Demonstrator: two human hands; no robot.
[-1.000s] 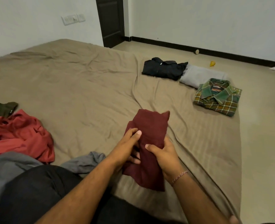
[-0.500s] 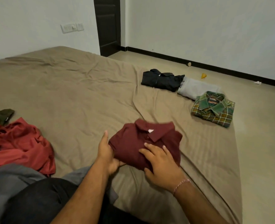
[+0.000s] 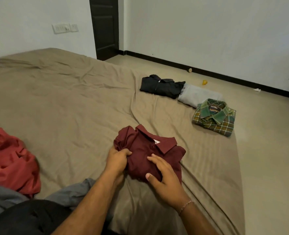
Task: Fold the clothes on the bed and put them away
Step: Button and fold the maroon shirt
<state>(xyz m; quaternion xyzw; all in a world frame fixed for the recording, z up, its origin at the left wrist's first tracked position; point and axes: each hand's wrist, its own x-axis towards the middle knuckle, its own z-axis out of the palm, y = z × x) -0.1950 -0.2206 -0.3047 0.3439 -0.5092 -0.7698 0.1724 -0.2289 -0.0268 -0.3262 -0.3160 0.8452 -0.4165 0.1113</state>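
Hands (image 3: 140, 165) hold a maroon shirt (image 3: 150, 150) on the wrinkled tan bed (image 3: 72, 99) beside white walls (image 3: 208, 31).

Dark door (image 3: 104, 26) at top centre, switch plate (image 3: 65, 28) on wall to its left. Black skirting (image 3: 208, 69) along floor at right, with small yellow object (image 3: 204, 82) and round beige object (image 3: 190, 70) nearby.

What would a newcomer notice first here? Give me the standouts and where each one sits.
First, the maroon shirt at centre on the bed, collar up, with the left hand gripping its left edge and the right hand resting flat on it. Next, three folded garments in a row near the bed's far right edge, the green plaid shirt nearest. A crumpled red garment lies far left.
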